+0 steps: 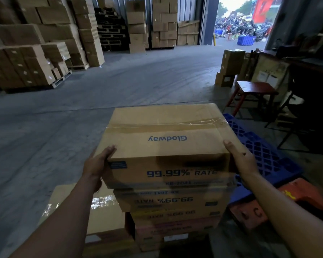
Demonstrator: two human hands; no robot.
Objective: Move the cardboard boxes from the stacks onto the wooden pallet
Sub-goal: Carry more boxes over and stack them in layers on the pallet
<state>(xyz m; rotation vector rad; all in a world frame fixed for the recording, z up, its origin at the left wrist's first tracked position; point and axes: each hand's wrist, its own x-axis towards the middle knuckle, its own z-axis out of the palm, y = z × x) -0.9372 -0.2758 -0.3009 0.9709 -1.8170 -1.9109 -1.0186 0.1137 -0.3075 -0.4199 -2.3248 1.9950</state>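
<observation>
Top box (168, 144) sat atop the stack (175, 205), dead ahead, its long axis running hand to hand. Left hand (99, 164) gripped its left end, right hand (241, 159) its right, thumbs over the top edge, both equally near. Blue pallet (265, 155) lay right of the stack.

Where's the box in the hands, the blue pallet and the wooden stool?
box in the hands (166, 131), head view, on its taped top face.
blue pallet (268, 155), head view, on its lattice deck.
wooden stool (255, 87), head view, on its seat.
</observation>
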